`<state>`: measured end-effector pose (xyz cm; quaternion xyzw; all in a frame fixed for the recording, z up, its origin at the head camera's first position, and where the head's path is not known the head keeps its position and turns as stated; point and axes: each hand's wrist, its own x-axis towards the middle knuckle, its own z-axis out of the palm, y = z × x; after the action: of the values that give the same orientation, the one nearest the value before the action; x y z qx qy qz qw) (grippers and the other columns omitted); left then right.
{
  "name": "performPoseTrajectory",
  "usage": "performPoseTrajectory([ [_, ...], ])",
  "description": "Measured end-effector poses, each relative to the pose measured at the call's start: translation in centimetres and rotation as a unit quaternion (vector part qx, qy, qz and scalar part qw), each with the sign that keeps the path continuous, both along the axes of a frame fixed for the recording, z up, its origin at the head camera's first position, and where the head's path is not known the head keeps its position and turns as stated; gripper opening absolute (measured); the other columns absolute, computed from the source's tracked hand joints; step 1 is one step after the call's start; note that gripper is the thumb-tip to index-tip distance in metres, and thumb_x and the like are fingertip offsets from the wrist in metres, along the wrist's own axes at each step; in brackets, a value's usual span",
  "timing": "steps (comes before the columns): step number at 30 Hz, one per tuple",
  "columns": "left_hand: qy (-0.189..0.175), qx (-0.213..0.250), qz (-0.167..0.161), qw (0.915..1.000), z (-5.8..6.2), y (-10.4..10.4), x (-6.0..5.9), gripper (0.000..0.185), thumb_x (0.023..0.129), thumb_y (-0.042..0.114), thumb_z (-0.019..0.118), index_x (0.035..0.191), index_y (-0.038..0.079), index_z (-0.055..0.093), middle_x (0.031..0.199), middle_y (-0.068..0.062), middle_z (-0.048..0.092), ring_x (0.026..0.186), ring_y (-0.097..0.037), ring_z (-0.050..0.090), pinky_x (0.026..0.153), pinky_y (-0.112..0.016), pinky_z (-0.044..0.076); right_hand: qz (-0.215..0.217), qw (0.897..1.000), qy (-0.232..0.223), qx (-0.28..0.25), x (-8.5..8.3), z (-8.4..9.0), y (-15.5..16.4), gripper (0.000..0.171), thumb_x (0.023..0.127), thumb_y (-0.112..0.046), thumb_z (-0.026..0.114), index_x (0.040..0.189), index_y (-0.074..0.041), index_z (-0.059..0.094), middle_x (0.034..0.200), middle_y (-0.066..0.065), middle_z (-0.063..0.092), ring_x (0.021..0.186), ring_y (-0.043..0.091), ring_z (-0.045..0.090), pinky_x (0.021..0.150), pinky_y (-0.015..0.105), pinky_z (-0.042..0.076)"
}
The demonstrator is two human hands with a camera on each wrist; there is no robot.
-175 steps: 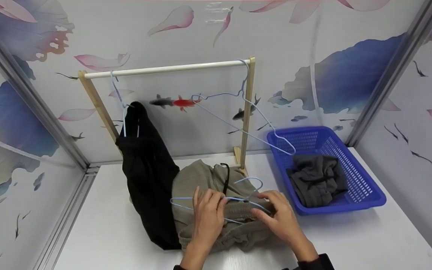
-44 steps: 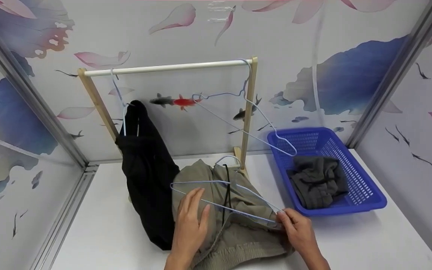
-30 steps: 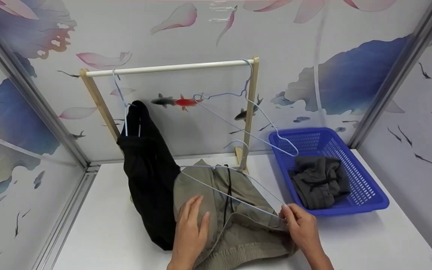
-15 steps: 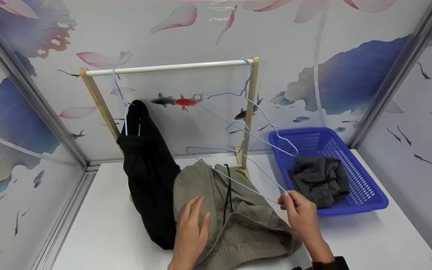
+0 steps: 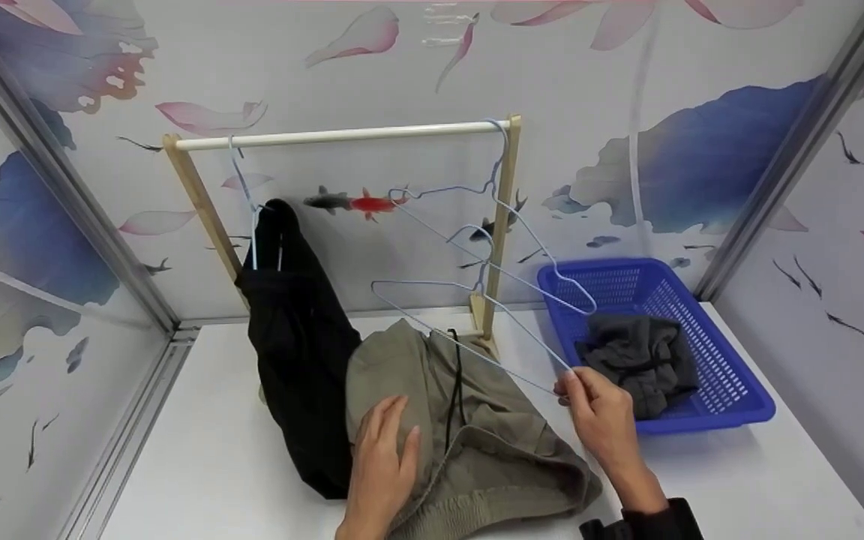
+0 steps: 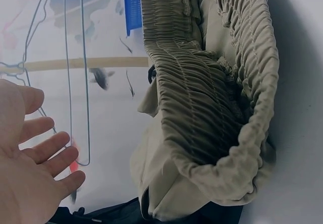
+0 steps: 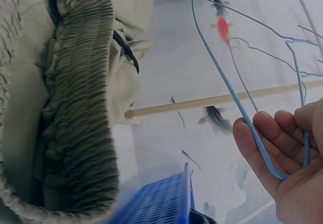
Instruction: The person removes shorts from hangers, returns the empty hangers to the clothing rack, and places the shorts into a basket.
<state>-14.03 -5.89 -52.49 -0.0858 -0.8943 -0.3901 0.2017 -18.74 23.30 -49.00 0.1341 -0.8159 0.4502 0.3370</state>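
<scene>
My right hand [image 5: 601,412] grips a light blue wire hanger [image 5: 417,282] by its right end, and the bare hanger tilts up over the far side of khaki elastic-waist trousers [image 5: 394,360]. In the right wrist view, the fingers curl round the hanger's corner. The trousers lie on the table, waistband towards me and gaping, a black drawstring [image 5: 457,375] trailing over the front. Over their left part is my left hand [image 5: 382,465], fingers extended and holding nothing; the left wrist view shows it beside the waistband [image 6: 192,93].
Behind stands a wooden rack with a white rod [image 5: 357,136]. Black trousers [image 5: 297,360] hang from it at left, and a bare blue hanger [image 5: 443,189] at right. A blue basket [image 5: 732,352] holds folded dark grey clothing [image 5: 642,360].
Earlier both hands worked the hanger at the trousers' waistband. Now the left hand is off it, and the right hand has raised the hanger up and away towards the rack. The waistband gapes wider.
</scene>
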Motion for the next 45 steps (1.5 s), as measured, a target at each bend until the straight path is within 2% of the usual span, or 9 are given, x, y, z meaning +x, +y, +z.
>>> performPoseTrajectory([
  [7, 0.014, -0.014, -0.001, 0.9998, 0.1, -0.1, -0.2, 0.039, 0.108, 0.020, 0.058, 0.141, 0.002, 0.058, 0.139, -0.018, 0.056, 0.128, -0.033, 0.057, 0.108, -0.047, 0.046, -0.017, 0.999, 0.020, 0.019, -0.5, 1.1, -0.1, 0.023, 0.098, 0.005, 0.064, 0.078, -0.005, 0.071, 0.072, 0.000, 0.071, 0.064, 0.011, 0.068, 0.062, 0.011, 0.049],
  [16, 0.011, -0.026, -0.010, 0.9995, 0.0, -0.3, -0.5, 0.039, 0.107, 0.020, 0.059, 0.140, 0.001, 0.059, 0.139, -0.018, 0.056, 0.129, -0.033, 0.056, 0.107, -0.048, 0.047, -0.038, 0.998, 0.032, 0.042, -1.5, 3.1, -0.3, 0.023, 0.098, 0.003, 0.065, 0.077, -0.006, 0.070, 0.071, -0.001, 0.068, 0.065, 0.005, 0.059, 0.061, 0.013, 0.043],
  [21, 0.004, -0.035, -0.014, 0.9993, 0.1, -0.3, -0.6, 0.039, 0.107, 0.021, 0.059, 0.140, 0.001, 0.059, 0.140, -0.018, 0.056, 0.130, -0.035, 0.055, 0.108, -0.050, 0.046, -0.024, 0.999, 0.017, 0.033, -2.0, 4.2, -0.5, 0.023, 0.100, 0.001, 0.063, 0.079, -0.004, 0.070, 0.073, 0.002, 0.069, 0.064, 0.014, 0.066, 0.061, 0.011, 0.047],
  [25, 0.009, -0.044, -0.017, 0.9989, 0.3, -0.4, -0.8, 0.039, 0.107, 0.021, 0.059, 0.140, 0.000, 0.059, 0.140, -0.018, 0.056, 0.130, -0.036, 0.055, 0.106, -0.053, 0.046, -0.014, 0.999, 0.024, 0.030, -2.6, 5.2, -0.6, 0.024, 0.101, 0.001, 0.062, 0.079, -0.003, 0.070, 0.074, 0.004, 0.070, 0.063, 0.023, 0.070, 0.061, 0.010, 0.049],
  [33, 0.020, -0.061, -0.022, 0.9977, 0.7, -0.5, -1.1, 0.040, 0.108, 0.025, 0.057, 0.140, 0.000, 0.060, 0.140, -0.017, 0.057, 0.129, -0.035, 0.056, 0.106, -0.054, 0.045, -0.040, 0.997, 0.050, 0.046, -3.4, 7.4, -0.7, 0.026, 0.102, -0.001, 0.061, 0.077, -0.003, 0.068, 0.071, 0.004, 0.067, 0.062, 0.012, 0.063, 0.059, 0.011, 0.042],
  [38, 0.037, -0.081, -0.024, 0.9957, 0.8, -0.4, -1.6, 0.039, 0.106, 0.021, 0.060, 0.139, 0.000, 0.060, 0.138, -0.019, 0.058, 0.128, -0.036, 0.056, 0.107, -0.054, 0.045, -0.038, 0.997, 0.062, 0.039, -3.9, 8.5, -0.8, 0.026, 0.103, -0.001, 0.060, 0.078, 0.000, 0.068, 0.070, 0.006, 0.067, 0.058, 0.018, 0.065, 0.058, 0.008, 0.044],
  [45, 0.064, -0.109, -0.020, 0.9918, 0.8, -0.1, -2.0, 0.039, 0.101, 0.015, 0.067, 0.136, -0.001, 0.062, 0.136, -0.019, 0.059, 0.126, -0.036, 0.058, 0.107, -0.054, 0.045, -0.046, 0.998, 0.039, 0.033, -4.5, 9.9, -1.0, 0.025, 0.104, -0.001, 0.059, 0.081, 0.003, 0.067, 0.070, 0.010, 0.066, 0.058, 0.023, 0.068, 0.057, 0.004, 0.046],
])
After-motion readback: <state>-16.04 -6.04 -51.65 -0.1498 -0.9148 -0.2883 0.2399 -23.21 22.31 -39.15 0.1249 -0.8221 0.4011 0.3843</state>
